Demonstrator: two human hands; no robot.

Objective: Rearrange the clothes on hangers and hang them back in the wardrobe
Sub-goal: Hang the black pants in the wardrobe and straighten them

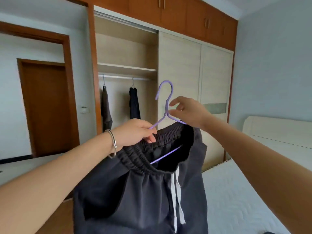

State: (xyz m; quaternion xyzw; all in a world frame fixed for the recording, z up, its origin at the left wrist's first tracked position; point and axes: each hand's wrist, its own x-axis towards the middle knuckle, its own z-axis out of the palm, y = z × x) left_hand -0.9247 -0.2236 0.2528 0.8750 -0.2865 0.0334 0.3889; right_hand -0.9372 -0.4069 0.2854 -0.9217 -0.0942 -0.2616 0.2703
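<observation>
Dark grey sweatpants [135,191] with a white drawstring hang from a purple hanger [166,100] held up in front of me. My left hand [135,130] pinches the hanger's left arm together with the elastic waistband. My right hand [187,110] grips the hanger at the base of its hook. The hanger's lower bar shows inside the waistband. Beyond them the wardrobe [126,68] stands open on its left side, with a metal rail [125,77] carrying two dark garments [105,107] [134,103] on hangers.
The wardrobe's sliding doors [195,78] cover its right part, with wooden cupboards above. A bed with a white mattress [236,196] and headboard is at the right. A brown door [45,107] lies to the left.
</observation>
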